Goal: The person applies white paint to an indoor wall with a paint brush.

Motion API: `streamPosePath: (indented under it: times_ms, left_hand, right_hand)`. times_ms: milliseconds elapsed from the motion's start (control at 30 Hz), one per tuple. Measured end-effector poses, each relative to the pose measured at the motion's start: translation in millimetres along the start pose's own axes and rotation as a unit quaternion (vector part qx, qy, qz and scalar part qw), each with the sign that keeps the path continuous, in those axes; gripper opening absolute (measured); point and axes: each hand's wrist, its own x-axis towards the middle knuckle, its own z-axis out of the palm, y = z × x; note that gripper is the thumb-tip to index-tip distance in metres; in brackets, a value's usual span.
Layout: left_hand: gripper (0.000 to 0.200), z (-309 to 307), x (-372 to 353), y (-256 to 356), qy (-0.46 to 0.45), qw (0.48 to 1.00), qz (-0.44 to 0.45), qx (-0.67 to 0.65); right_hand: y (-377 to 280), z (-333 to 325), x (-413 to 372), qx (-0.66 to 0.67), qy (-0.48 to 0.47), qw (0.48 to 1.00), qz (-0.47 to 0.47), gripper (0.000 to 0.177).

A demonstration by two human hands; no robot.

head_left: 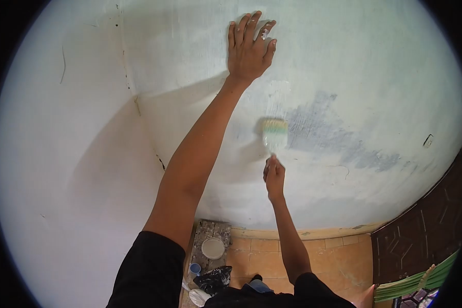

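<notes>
While high, left hand (pixel 249 54) flat on wall (pixel 339 66)

two walls (pixel 354 66), one paintbrush (pixel 275 133), one blue cup (pixel 195 268), one bench (pixel 209 226), one green curtain (pixel 413 285)

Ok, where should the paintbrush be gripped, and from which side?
Probably by the narrow handle, from below, where the right hand holds it: the paintbrush has its broad bristled end up and its handle down, so that approach should keep fingers off the bristles.
</notes>
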Motion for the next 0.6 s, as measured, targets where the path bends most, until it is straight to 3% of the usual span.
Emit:
streamPosePath:
  times_ms: [100, 200, 233, 267, 333, 467, 533, 600]
  left_hand:
    - [0.038, -1.5, -0.6, 1.4, -0.002, 1.000, 0.004, -0.007]
    - [0.037, -3.8, -0.7, -0.6, 0.002, 1.000, 0.014, -0.014]
    - [0.036, -4.1, -0.5, 0.1, 0.003, 1.000, 0.019, -0.017]
    - [0.036, -3.7, -0.5, 2.0, 0.002, 1.000, 0.020, -0.016]
    - [0.035, -4.7, -0.4, 0.9, 0.003, 1.000, 0.022, -0.008]
    - [0.036, -2.3, -2.1, 0.6, 0.019, 1.000, 0.004, -0.023]
    - [0.037, -3.1, 0.3, 0.6, 0.029, 0.999, -0.003, -0.031]
    - [0.036, -3.3, 0.5, -0.3, 0.029, 0.999, -0.002, -0.035]
  right_hand:
    - [-48.6, 12.3, 38.5, -0.030, 0.015, 0.993, -0.115, 0.046]
    - [-77.9, 17.8, 61.5, -0.041, -0.004, 0.993, -0.109, 0.048]
    - [-73.9, 17.8, 61.1, -0.022, -0.011, 0.997, -0.066, 0.048]
    - [-65.9, 17.2, 60.4, -0.003, -0.017, 1.000, -0.023, 0.049]
    - [6.1, 5.6, 45.4, -0.063, -0.006, 0.994, -0.086, 0.050]
    - [71.6, -7.1, -31.4, -0.046, 0.012, 0.997, 0.060, 0.047]
    - [45.0, 0.5, -24.5, -0.011, 0.008, 1.000, 0.026, 0.048]
    - [-4.5, 14.1, 10.3, -0.025, 0.031, 0.997, -0.067, 0.049]
